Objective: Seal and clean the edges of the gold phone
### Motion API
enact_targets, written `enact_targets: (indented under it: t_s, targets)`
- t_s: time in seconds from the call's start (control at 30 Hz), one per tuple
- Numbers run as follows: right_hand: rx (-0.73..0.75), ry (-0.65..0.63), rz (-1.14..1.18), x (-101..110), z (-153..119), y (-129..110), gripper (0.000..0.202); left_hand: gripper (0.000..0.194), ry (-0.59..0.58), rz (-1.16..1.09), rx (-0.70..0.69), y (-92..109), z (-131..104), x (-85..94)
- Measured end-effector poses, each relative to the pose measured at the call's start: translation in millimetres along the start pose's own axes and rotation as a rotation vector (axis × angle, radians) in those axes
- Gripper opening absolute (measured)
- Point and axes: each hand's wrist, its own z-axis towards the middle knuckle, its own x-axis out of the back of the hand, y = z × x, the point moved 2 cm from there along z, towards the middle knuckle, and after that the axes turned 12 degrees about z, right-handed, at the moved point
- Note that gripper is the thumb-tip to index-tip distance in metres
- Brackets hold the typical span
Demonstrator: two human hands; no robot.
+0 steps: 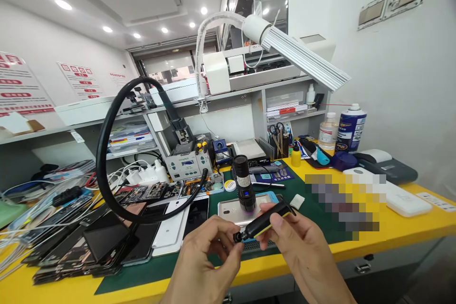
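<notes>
My right hand (299, 242) grips a slim black tube with a yellow edge (267, 220), tilted so its narrow tip points down to the left. At that tip, my left hand (210, 259) pinches a small black cap-like piece (237, 236) between thumb and forefinger. Whether the piece is still joined to the tip I cannot tell. Just behind the hands, a black flashlight (244, 185) stands upright, a small blue light on its side and a purple glow at its base. It rests on a pale phone back (228, 209), partly hidden by my hands.
Stacked phones and screens (85, 242) crowd the left, beside a white phone (171, 228). A black hose (103, 152) loops above them from a grey soldering station (185, 166). On the right are a spray can (351, 128), a white device (392, 194) and a blurred patch.
</notes>
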Motion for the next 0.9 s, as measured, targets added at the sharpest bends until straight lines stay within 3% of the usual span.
enact_targets:
  t_s: [0.27, 0.43, 0.67, 0.77, 0.9]
  targets:
    - [0.071, 0.053, -0.123, -6.4, -4.5, 2.0, 0.041, 0.008, -0.007, 0.003, 0.018, 1.2, -3.7, 0.1]
    - [0.084, 0.068, -0.173, -8.1, -7.5, 2.6, 0.04, 0.009, 0.097, 0.011, 0.024, 5.2, -6.7, -0.4]
    - [0.013, 0.114, -0.226, -11.5, -10.7, 3.8, 0.046, 0.009, 0.199, 0.165, -0.08, 9.7, -10.6, 1.1]
    - [-0.008, 0.142, -0.196, -7.3, -9.2, 6.3, 0.048, 0.011, 0.199, 0.114, -0.066, 5.8, -11.5, 0.2]
    - [-0.065, 0.14, -0.073, 1.3, -5.9, 11.5, 0.048, 0.013, 0.184, -0.119, 0.027, -3.8, -12.5, -3.0]
